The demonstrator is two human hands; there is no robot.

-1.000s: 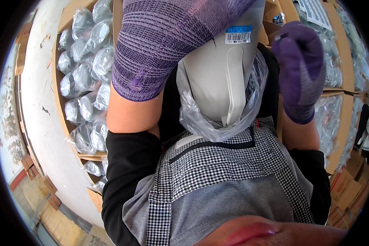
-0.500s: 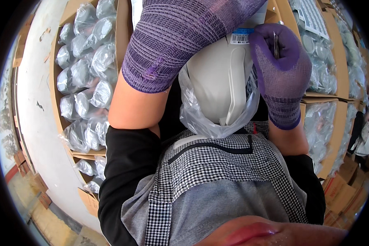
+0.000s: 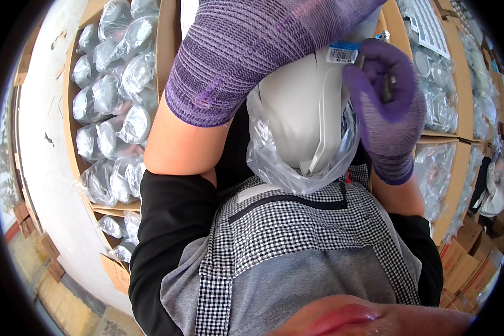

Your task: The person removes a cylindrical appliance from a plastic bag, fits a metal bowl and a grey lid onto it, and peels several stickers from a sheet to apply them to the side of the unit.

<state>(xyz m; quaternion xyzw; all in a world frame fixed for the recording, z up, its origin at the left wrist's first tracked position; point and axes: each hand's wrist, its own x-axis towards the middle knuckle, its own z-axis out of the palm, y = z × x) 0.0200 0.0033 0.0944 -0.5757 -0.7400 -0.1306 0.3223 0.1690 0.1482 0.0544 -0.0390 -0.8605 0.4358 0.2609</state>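
A pale grey jug-like vessel with a long raised handle lies in front of me, its lower end inside a clear plastic bag. A blue-and-white barcode tag sits at its upper part. My left hand, in a purple knitted glove, reaches across the top of the vessel; its fingers are out of sight. Just right of the tag is my right hand, in a matching glove. Its fingers curl round a small dark metal tool, mostly hidden, while the thumb points toward the tag.
A cardboard box of bagged grey items stands at my left. More open boxes with bagged items line the right. Further cartons are stacked at the lower right. A pale floor runs along the far left.
My right hand has shifted slightly right and down, away from the tag, with its thumb and forefinger parted more. The left hand has barely moved.
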